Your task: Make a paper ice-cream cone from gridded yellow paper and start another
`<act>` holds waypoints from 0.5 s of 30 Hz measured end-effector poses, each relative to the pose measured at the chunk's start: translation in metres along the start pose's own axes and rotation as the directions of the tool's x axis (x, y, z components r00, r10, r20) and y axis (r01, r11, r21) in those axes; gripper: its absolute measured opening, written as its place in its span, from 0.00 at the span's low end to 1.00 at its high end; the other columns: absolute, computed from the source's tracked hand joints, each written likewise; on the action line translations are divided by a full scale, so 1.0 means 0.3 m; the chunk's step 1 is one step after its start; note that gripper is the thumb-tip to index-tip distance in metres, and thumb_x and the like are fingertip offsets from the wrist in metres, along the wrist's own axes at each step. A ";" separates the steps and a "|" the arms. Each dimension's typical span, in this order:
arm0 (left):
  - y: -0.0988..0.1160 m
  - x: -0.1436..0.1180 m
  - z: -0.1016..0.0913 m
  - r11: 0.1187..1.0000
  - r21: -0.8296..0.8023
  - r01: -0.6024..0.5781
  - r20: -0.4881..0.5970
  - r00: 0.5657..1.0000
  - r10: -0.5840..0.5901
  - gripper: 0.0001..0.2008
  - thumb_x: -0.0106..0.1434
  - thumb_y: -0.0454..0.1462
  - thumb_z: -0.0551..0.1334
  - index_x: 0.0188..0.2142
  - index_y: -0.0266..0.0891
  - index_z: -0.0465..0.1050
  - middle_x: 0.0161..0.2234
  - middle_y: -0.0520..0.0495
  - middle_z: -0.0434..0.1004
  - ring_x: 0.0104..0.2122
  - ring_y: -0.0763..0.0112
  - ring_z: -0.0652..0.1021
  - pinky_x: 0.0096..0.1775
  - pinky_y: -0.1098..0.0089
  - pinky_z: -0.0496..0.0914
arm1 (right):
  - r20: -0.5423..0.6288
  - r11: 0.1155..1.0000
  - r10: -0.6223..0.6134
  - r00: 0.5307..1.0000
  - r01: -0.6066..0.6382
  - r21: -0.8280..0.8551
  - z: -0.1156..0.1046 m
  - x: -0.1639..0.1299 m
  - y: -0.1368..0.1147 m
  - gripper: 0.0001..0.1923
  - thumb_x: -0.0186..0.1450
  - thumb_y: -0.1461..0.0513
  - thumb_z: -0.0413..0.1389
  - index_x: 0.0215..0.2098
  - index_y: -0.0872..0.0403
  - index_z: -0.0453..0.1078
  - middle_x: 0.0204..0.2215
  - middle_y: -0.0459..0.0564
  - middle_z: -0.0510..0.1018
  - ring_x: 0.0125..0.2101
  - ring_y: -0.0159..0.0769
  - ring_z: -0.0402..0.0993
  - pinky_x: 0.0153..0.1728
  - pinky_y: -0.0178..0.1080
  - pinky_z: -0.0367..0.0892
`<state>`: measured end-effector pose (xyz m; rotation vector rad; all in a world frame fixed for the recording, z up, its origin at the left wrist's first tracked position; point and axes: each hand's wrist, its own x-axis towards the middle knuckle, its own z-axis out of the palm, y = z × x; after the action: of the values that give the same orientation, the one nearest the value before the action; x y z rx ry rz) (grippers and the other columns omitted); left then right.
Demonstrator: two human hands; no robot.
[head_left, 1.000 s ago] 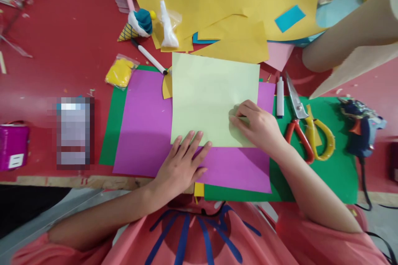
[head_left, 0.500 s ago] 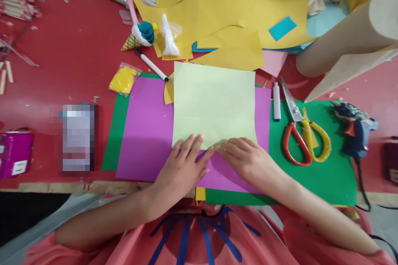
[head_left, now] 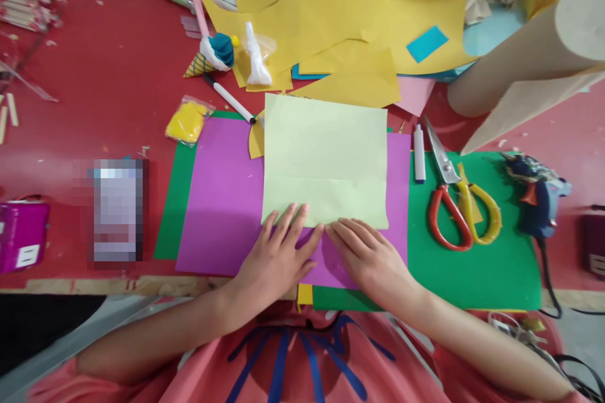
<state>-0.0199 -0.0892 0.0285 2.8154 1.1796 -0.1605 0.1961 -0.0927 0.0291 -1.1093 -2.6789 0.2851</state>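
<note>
I see the pale green sheet (head_left: 325, 157) lying at 12 o'clock from both hands, long axis 9-to-3, on the purple sheet (head_left: 222, 195). Left hand (head_left: 276, 258) and right hand (head_left: 371, 255) lie flat, fingers spread, gripping nothing, fingertips on its near edge, equally close.

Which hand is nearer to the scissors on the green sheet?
Right. The right hand lies at the pale green paper's lower edge, apart from the scissors on its right; the left hand lies farther left.
</note>
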 end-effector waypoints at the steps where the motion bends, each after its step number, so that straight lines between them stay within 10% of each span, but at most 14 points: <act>1: 0.001 -0.001 0.002 1.000 0.001 -0.001 0.001 1.000 0.001 0.27 0.68 0.45 0.55 0.63 0.41 0.57 0.63 0.26 0.58 0.62 0.40 0.64 0.56 0.44 0.65 | -0.003 1.000 0.016 1.000 -0.016 -0.002 0.005 -0.004 -0.007 0.18 0.69 0.68 0.48 0.54 0.68 0.69 0.49 0.59 0.76 0.53 0.47 0.68 0.55 0.48 0.68; 15: -0.022 -0.022 0.017 1.000 0.017 -0.015 -0.033 0.999 0.016 0.27 0.70 0.46 0.50 0.65 0.41 0.55 0.65 0.33 0.57 0.63 0.50 0.63 0.59 0.49 0.62 | 0.068 0.976 0.206 0.976 -0.200 -0.084 -0.005 -0.112 -0.022 0.19 0.68 0.67 0.50 0.57 0.64 0.67 0.52 0.58 0.75 0.54 0.46 0.68 0.58 0.51 0.65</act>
<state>-0.0295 -0.0897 0.0241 2.8516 1.1686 -0.1241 0.2151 -0.1212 0.0279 -1.4270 -2.6640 0.2664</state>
